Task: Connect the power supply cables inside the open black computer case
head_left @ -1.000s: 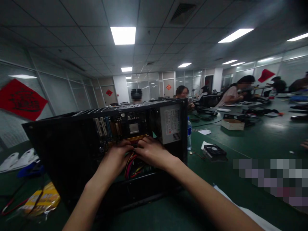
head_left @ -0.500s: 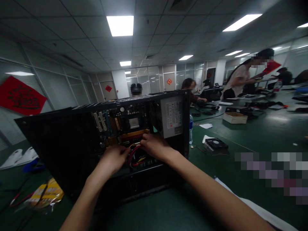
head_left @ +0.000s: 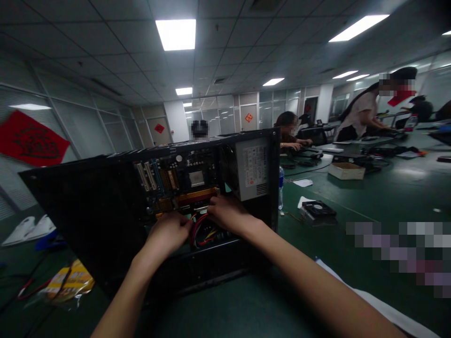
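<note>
Hands, left and right, grip cables inside computer case.

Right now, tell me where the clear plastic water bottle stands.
In the head view, the clear plastic water bottle stands upright on the green table, just right of the open black computer case, beside its grey power supply.

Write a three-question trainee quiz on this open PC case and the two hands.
1. True or false: both hands are inside the open case.
2. What lies between the left hand and right hand? A) red and yellow cables B) a screwdriver C) a fan
3. Fill in: the labelled grey power supply sits at the case's ____ end.

Key: 1 true; 2 A, the cables; 3 right.
</note>
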`<state>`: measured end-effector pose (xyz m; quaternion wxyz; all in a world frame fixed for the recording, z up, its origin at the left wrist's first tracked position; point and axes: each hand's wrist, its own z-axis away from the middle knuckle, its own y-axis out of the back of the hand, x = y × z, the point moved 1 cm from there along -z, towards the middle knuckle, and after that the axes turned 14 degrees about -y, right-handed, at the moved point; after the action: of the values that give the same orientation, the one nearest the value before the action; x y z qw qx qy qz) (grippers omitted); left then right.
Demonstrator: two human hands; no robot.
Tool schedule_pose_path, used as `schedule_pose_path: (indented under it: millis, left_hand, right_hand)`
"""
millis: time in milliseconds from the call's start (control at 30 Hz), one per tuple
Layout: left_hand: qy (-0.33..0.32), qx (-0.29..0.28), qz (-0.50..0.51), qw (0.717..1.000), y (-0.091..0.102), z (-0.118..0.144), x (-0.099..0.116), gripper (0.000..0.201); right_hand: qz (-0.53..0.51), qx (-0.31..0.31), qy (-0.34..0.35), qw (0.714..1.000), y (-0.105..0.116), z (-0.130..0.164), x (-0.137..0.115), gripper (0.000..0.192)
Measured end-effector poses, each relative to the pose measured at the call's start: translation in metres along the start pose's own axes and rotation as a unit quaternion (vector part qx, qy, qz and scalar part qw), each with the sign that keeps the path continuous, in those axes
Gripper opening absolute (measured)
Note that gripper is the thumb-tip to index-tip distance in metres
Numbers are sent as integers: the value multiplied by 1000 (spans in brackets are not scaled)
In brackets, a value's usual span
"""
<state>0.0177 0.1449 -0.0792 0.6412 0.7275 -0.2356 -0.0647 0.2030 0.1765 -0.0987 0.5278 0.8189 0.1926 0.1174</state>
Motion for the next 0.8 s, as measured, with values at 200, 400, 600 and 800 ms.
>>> schedule_pose_path:
  millis: [200,400,600,800]
  left_hand:
    - [7,6,-25,1000,-4,-1,2,39]
    - [28,17,-33,999,-4,-1,6,40]
    - [33,22,-68,997,1,4,11,39]
    - [31,26,-74,996,-1,3,11,40]
  right_hand:
    - [6,-12,-9,1000,2,2,-1,21]
    - [2,-22,-12,1000,0,2,-1,21]
    - [7,-19,-7,1000,-1,2,0,22]
    - [8,-18,-6,1000,-2,1,0,23]
